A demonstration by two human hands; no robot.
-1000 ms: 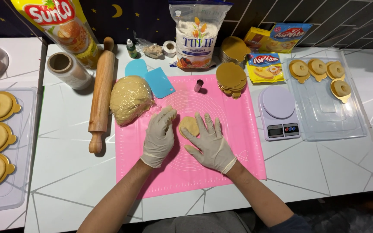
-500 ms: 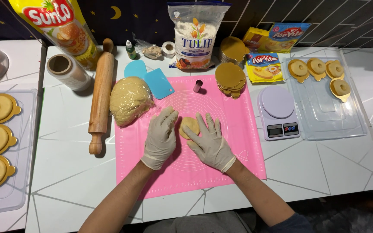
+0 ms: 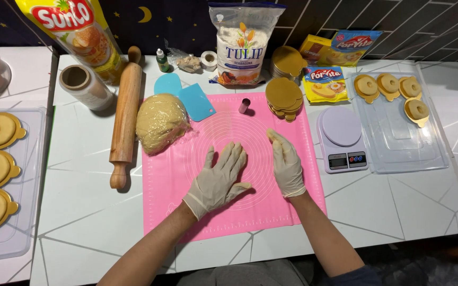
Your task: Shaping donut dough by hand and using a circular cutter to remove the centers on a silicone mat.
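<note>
Gloved left hand [image 3: 219, 180] lies flat and open on the pink mat [image 3: 292, 204], covering any dough beneath; right hand [image 3: 286, 164] stands edge-on beside it, a dough bit [image 3: 273, 135] at its fingertips. Wrapped dough mass [image 3: 161, 122] waits at the mat's far-left corner.

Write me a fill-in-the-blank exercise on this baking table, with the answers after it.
1. Both gloved hands, the left hand and the right hand, rest on a ____ mat.
2. The wooden rolling pin lies to the ____ of the dough ball.
3. The clear tray beside the scale holds ____ ring-shaped pastries.

Answers: pink; left; four
</note>
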